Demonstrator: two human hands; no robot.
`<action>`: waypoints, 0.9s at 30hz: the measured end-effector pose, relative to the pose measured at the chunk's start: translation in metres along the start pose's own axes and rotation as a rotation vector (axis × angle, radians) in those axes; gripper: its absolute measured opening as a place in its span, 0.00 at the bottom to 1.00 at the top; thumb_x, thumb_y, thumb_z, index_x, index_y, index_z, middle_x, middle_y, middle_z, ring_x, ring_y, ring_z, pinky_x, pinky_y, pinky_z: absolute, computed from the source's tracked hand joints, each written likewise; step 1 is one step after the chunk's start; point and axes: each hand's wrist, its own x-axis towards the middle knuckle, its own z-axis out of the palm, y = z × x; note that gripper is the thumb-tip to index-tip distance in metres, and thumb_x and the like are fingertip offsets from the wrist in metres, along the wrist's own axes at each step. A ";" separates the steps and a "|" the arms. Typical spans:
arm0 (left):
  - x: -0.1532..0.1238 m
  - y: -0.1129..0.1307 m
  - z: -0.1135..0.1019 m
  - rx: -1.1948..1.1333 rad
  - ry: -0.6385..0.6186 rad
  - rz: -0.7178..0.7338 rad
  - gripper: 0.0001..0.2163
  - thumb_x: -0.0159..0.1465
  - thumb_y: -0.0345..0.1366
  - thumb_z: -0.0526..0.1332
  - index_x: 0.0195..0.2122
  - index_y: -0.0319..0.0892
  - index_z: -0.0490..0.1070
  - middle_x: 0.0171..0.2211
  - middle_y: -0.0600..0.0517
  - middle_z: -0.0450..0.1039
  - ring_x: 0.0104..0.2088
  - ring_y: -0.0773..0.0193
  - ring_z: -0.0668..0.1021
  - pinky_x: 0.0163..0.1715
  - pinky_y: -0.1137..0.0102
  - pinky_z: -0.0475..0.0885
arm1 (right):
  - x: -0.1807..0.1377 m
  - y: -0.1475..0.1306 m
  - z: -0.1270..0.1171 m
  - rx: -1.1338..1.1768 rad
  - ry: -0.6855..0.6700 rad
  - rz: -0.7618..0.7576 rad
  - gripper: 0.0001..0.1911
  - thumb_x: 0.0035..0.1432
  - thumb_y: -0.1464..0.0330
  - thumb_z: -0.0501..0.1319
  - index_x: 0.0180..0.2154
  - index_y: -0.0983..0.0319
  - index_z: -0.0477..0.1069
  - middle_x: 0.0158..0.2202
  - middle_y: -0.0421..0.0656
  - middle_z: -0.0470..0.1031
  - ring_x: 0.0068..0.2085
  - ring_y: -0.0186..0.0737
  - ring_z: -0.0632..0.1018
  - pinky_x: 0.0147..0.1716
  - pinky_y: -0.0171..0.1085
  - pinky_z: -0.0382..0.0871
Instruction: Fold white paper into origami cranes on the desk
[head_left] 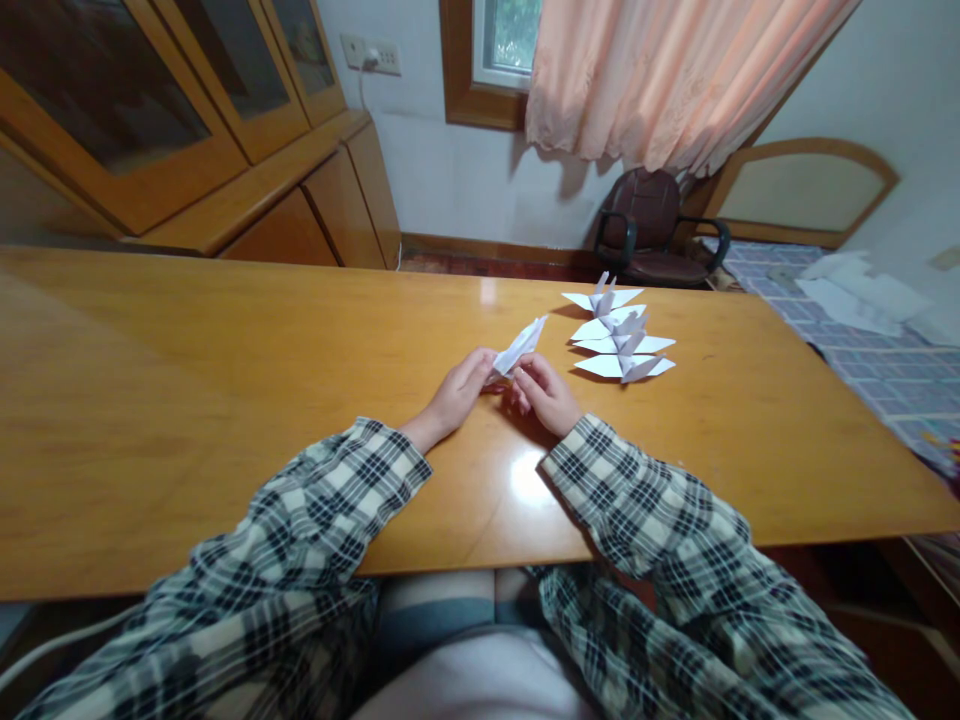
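Observation:
A folded piece of white paper (520, 345) is held between my hands just above the table, its pointed end slanting up and to the right. My left hand (462, 390) closes on its left side, thumb along the edge. Pinched fingers of my right hand (546, 393) grip its lower right side. The paper's lower part is partly hidden by my fingers. To the right of my hands, several finished white paper cranes (624, 366) stand in a row with wings spread, running toward the far edge.
The glossy wooden table (225, 400) spans the view. Beyond it are a dark office chair (649, 225) and a pink curtain (660, 80). A wooden cabinet (262, 170) stands at the far left, and a bed with a checked cover (847, 340) lies at the right.

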 end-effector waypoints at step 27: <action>0.004 -0.003 -0.001 -0.191 -0.030 -0.133 0.18 0.57 0.48 0.67 0.39 0.39 0.67 0.26 0.54 0.75 0.25 0.68 0.75 0.27 0.75 0.69 | 0.005 0.006 -0.007 -0.232 0.282 -0.167 0.35 0.57 0.61 0.65 0.62 0.57 0.56 0.25 0.33 0.63 0.24 0.34 0.66 0.25 0.35 0.63</action>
